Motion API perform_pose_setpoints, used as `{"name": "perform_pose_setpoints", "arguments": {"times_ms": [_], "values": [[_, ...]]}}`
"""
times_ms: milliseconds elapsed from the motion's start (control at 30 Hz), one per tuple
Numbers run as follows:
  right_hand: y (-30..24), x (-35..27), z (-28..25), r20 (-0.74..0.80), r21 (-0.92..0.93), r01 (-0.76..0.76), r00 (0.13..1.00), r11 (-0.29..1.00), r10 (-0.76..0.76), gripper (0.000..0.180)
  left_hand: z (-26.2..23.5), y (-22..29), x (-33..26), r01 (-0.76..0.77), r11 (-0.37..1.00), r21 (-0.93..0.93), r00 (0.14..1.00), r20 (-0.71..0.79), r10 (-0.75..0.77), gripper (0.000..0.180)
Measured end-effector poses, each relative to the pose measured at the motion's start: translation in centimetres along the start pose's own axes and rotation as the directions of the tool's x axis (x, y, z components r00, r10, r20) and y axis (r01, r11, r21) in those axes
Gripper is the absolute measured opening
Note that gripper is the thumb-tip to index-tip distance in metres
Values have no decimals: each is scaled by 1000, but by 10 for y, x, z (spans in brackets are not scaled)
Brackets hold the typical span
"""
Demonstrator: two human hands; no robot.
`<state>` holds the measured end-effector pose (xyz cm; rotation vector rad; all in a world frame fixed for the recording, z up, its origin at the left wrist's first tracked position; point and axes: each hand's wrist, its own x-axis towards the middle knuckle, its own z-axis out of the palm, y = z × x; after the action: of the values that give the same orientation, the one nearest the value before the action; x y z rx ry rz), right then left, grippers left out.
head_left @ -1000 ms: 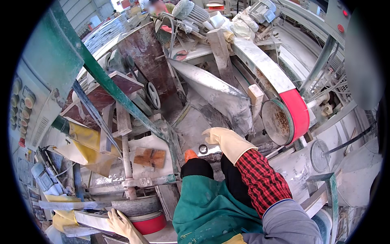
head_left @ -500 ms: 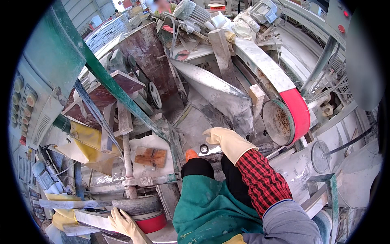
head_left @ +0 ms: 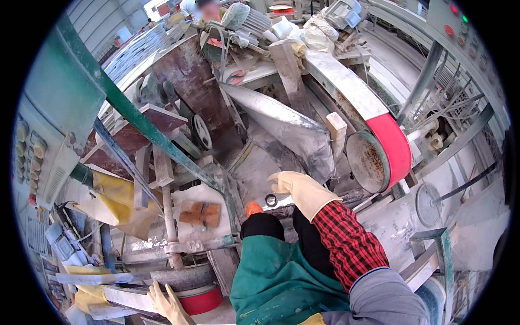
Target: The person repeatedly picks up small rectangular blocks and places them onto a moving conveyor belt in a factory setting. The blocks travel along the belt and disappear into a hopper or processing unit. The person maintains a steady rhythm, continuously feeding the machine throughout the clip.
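Two gloved hands: right hand (head_left: 301, 190) curls around one small metal ring (head_left: 271, 200) beside one red-belted wheel (head_left: 379, 157). Left hand (head_left: 167, 303) lies open-fingered on one pale slab (head_left: 127, 298), low left.

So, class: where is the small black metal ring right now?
In the head view, the small black metal ring lies just below centre, beside the cream-gloved right hand and above the orange-tipped tool.

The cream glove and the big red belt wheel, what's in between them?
In the head view, only dusty grey machine surface lies between the right hand in its cream glove and the red-belted wheel; nothing loose sits there.
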<state>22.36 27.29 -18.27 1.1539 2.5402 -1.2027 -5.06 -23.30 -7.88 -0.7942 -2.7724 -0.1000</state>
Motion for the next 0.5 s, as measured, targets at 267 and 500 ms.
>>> {"name": "perform_pose_setpoints", "arguments": {"times_ms": [267, 500], "values": [[-12, -15, -18, 17, 1, -42, 999, 999, 42, 52, 10, -29, -6, 118, 991, -69, 992, 48, -115, 49], [1, -13, -17, -3, 29, -30, 1000, 999, 30, 50, -7, -8, -3, 22, 994, 103, 996, 85, -31, 50]]}}
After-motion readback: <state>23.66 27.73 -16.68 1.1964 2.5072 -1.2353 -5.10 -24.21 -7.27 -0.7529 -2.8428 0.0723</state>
